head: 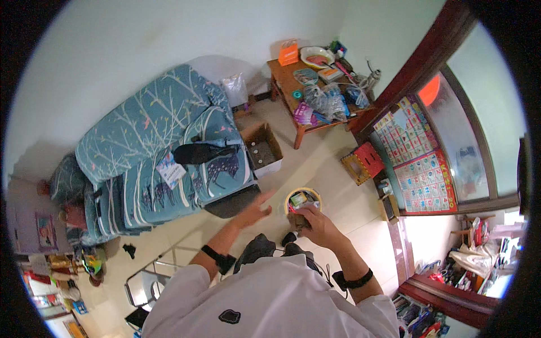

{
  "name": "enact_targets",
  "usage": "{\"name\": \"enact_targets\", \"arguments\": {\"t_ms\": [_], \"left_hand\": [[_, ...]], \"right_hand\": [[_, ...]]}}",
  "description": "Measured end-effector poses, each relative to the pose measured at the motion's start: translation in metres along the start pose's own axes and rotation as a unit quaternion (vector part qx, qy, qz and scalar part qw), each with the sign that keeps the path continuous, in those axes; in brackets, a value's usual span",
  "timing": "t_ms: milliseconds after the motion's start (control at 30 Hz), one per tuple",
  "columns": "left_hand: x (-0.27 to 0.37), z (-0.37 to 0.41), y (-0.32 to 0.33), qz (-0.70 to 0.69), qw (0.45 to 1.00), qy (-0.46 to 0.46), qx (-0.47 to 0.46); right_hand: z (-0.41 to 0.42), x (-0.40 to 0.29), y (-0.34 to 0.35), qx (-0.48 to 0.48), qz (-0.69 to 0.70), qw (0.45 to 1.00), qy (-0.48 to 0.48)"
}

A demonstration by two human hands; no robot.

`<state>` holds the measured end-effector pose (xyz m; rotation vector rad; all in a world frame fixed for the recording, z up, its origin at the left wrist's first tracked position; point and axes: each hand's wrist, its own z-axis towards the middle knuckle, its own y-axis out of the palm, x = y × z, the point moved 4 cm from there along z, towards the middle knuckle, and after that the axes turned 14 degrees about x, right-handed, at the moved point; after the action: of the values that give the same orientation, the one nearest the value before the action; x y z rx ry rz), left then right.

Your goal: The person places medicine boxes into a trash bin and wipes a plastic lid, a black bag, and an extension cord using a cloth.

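Note:
My right hand (319,227) grips a small brown object (300,222) that I cannot make out further. It is just over the near rim of a round bin (320,198) with a yellow edge, which holds packets and other mixed small items. My left hand (254,211), slightly blurred, is spread with nothing in it, to the left of the bin and near the dark front edge of the sofa (139,126). Both forearms wear black bands.
An opened cardboard box (270,167) stands between the sofa and a wooden table (285,80) loaded with plastic bags and a bowl. A red and yellow box (367,158) is on the floor at the right. A metal-framed folding chair (135,287) stands at lower left.

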<state>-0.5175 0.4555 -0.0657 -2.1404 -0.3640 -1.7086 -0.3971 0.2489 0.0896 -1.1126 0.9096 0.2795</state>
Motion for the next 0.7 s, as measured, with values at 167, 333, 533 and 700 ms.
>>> {"name": "enact_targets", "arguments": {"t_ms": [167,333,533,700], "left_hand": [[0.063,0.008,0.086,-0.577,0.735,-0.328,-0.139],[0.091,0.018,0.082,-0.581,0.699,-0.351,-0.224],[0.029,0.037,0.035,-0.428,0.741,-0.457,-0.244],[-0.030,0.028,0.029,-0.288,0.782,-0.435,-0.342]], "right_hand": [[0.039,-0.051,-0.038,0.019,-0.018,1.000,-0.005],[0.040,-0.124,-0.091,0.107,-0.241,0.963,-0.054],[0.007,-0.312,-0.154,0.220,-0.455,0.862,-0.034],[-0.040,-0.427,-0.125,0.287,-0.499,0.818,0.004]]}}
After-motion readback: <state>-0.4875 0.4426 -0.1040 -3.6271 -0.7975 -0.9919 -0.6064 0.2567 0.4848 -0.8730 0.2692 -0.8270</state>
